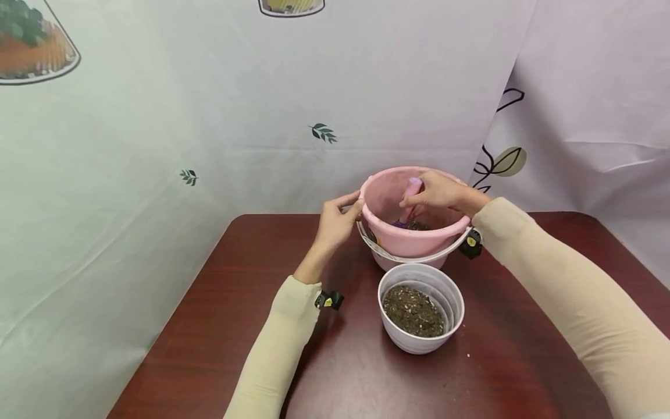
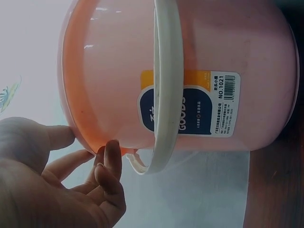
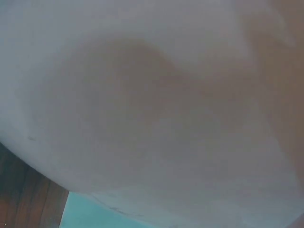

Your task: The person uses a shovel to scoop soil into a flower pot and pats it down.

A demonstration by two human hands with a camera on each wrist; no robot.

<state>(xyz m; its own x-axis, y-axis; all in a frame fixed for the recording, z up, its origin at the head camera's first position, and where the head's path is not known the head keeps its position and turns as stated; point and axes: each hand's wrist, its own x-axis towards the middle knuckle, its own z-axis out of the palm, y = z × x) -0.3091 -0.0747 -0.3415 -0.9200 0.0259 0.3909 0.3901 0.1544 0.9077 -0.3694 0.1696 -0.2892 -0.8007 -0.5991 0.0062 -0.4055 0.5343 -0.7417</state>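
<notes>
A pink bucket (image 1: pixel 413 247) with a white handle stands near the back of the table, some dark soil (image 1: pixel 419 225) visible inside. On its left side my left hand (image 1: pixel 336 224) pinches the rim between thumb and fingers; the left wrist view shows this hand (image 2: pixel 61 175) close up beside the labelled bucket wall (image 2: pixel 114 95). My right hand (image 1: pixel 437 191) reaches over the rim and grips an upright pink-handled garden tool (image 1: pixel 410 192). The tool's purple lower end is mostly hidden in the bucket. In the right wrist view, a blurred pale surface fills most of the frame.
A white plastic pot (image 1: pixel 416 343) partly filled with dark soil stands just in front of the bucket. Small crumbs lie on the dark red table (image 1: pixel 235 302) beside it. Behind the table hangs a pale printed cloth (image 1: pixel 251 116).
</notes>
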